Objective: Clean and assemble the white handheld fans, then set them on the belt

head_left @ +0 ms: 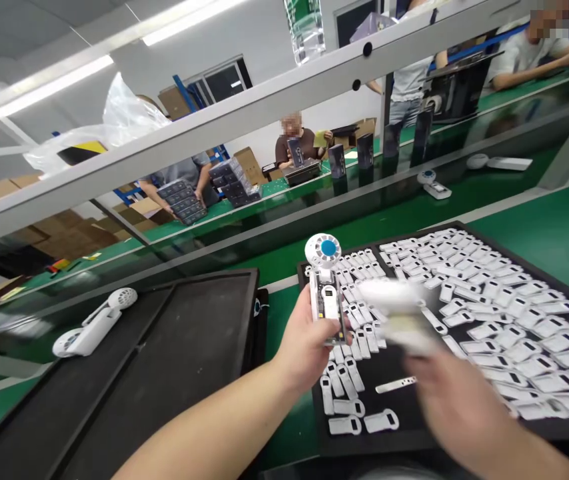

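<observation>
My left hand [309,337] is closed around the handle of a white handheld fan [323,252] with a blue hub. The handle's front lies open, showing a circuit board and a white piece with a small dark window. Over the tray, my right hand [457,390] is closed on a white piece [394,297], too smeared by motion to tell its kind. Below both hands is a black tray [344,437] with many white handle covers [519,303] with dark windows. A thin white strip [395,385] lies among them.
At left stands another black tray [199,360], with white fans [97,327] on its far edge. More fans [434,185] lie on the green conveyor [379,230] beyond. A grey metal rail [244,107] crosses ahead. Co-workers [302,143] handle dark boxes [337,161] opposite.
</observation>
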The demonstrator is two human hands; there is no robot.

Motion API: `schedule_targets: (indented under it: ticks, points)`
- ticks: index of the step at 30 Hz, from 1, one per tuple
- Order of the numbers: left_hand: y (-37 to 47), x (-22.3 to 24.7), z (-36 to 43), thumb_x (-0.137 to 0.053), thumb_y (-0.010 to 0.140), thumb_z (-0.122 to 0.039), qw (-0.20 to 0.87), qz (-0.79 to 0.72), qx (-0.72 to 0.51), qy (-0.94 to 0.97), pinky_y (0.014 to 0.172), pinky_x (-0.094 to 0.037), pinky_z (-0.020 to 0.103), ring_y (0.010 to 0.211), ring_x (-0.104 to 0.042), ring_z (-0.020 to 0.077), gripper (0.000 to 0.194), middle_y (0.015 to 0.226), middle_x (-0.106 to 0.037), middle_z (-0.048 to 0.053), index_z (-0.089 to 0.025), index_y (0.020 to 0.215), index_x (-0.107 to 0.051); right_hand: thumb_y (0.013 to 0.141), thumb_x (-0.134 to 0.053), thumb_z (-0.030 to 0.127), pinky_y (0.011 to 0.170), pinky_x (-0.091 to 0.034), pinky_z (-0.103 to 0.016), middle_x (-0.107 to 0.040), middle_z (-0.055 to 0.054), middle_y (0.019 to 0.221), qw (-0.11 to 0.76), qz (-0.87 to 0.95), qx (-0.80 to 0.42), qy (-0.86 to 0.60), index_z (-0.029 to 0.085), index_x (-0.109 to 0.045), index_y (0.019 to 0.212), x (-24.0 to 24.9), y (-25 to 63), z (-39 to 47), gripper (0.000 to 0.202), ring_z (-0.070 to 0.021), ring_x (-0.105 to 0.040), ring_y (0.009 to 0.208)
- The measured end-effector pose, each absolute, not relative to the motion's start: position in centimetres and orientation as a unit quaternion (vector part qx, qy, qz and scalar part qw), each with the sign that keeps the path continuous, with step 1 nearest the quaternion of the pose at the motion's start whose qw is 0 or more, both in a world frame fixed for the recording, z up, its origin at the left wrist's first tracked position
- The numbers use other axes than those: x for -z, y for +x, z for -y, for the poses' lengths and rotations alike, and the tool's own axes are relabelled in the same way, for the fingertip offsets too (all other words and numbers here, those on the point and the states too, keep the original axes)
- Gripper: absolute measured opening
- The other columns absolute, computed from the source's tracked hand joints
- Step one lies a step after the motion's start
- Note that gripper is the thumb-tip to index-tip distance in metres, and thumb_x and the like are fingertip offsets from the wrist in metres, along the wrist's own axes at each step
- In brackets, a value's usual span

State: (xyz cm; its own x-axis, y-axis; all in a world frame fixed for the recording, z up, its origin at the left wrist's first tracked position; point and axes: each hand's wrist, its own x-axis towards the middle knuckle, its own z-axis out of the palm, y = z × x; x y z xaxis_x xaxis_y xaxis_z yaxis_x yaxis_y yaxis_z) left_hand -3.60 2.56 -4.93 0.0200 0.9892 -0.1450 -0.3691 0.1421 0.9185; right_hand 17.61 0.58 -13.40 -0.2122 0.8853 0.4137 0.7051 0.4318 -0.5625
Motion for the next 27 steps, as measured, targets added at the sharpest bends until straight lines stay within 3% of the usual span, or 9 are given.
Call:
schedule_targets:
  ticks: [4, 8, 11, 15, 19, 24, 27]
  points:
    - [-3.7, 4.9, -2.4, -0.062, 0.060, -0.008, 0.605, -0.470, -0.540, 0.349, 0.057, -0.048, 0.024, 0.071, -0.059, 0.0151, 0.065, 0.094, -0.063, 0.004, -0.018, 0.123, -0.049, 0.103, -0.031, 0.035, 0.042, -0.032, -0.031, -0.059, 0.000, 0.052, 0.312, 0.802, -0.206, -0.465, 0.026, -0.046, 0.073, 12.8, 14.4, -0.9, 0.034, -0.0203, -0.057, 0.042]
    - [-3.8, 4.2, -2.6, -0.062, 0.060, -0.010, 0.634, -0.434, -0.536, 0.349, 0.058, -0.048, 0.026, 0.063, -0.058, 0.0137, 0.056, 0.080, -0.061, 0.000, -0.018, 0.113, -0.048, 0.103, -0.032, 0.043, 0.043, -0.037, -0.030, -0.058, 0.000, 0.054, 0.397, 0.751, -0.243, -0.468, 0.026, -0.050, 0.077, 11.8, 16.5, -1.4, 0.036, -0.0181, -0.055, 0.044]
    - [-3.6, 3.6, -2.3, -0.063, 0.057, -0.010, 0.644, -0.415, -0.535, 0.356, 0.057, -0.048, 0.027, 0.060, -0.058, 0.0139, 0.055, 0.080, -0.061, 0.000, -0.019, 0.110, -0.047, 0.102, -0.029, 0.044, 0.050, -0.044, -0.032, -0.062, -0.004, 0.061, 0.458, 0.739, -0.220, -0.442, 0.026, -0.054, 0.080, 11.9, 17.1, -1.2, 0.038, -0.0207, -0.060, 0.052]
    - [-3.7, 4.0, -2.0, -0.058, 0.057, -0.009, 0.645, -0.422, -0.539, 0.339, 0.056, -0.048, 0.026, 0.062, -0.057, 0.0137, 0.062, 0.078, -0.061, 0.000, -0.018, 0.117, -0.047, 0.100, -0.039, 0.037, 0.041, -0.033, -0.031, -0.055, 0.001, 0.050, 0.385, 0.774, -0.195, -0.463, 0.028, -0.044, 0.071, 12.3, 16.2, -0.9, 0.031, -0.0182, -0.052, 0.040]
    - [-4.0, 4.5, -2.3, -0.056, 0.056, -0.008, 0.646, -0.424, -0.550, 0.317, 0.055, -0.048, 0.027, 0.066, -0.058, 0.0144, 0.055, 0.089, -0.060, 0.003, -0.018, 0.110, -0.049, 0.104, -0.030, 0.037, 0.046, -0.039, -0.029, -0.056, 0.001, 0.056, 0.441, 0.760, -0.183, -0.441, 0.027, -0.047, 0.077, 11.9, 16.5, -0.8, 0.034, -0.0173, -0.054, 0.044]
    - [-3.5, 4.2, -1.8, -0.055, 0.056, -0.009, 0.654, -0.416, -0.524, 0.353, 0.055, -0.046, 0.026, 0.059, -0.056, 0.0143, 0.063, 0.073, -0.061, 0.000, -0.017, 0.119, -0.047, 0.102, -0.037, 0.035, 0.042, -0.030, -0.030, -0.054, 0.002, 0.051, 0.385, 0.796, -0.163, -0.438, 0.027, -0.045, 0.073, 11.6, 16.0, -1.7, 0.031, -0.0181, -0.051, 0.040]
    - [-3.2, 3.9, -1.4, -0.055, 0.052, -0.008, 0.659, -0.413, -0.509, 0.369, 0.055, -0.046, 0.026, 0.055, -0.055, 0.0144, 0.068, 0.070, -0.062, 0.000, -0.017, 0.119, -0.046, 0.104, -0.033, 0.030, 0.047, -0.038, -0.028, -0.058, 0.002, 0.057, 0.436, 0.777, -0.175, -0.419, 0.026, -0.049, 0.079, 11.9, 15.6, -1.9, 0.029, -0.0170, -0.056, 0.045]
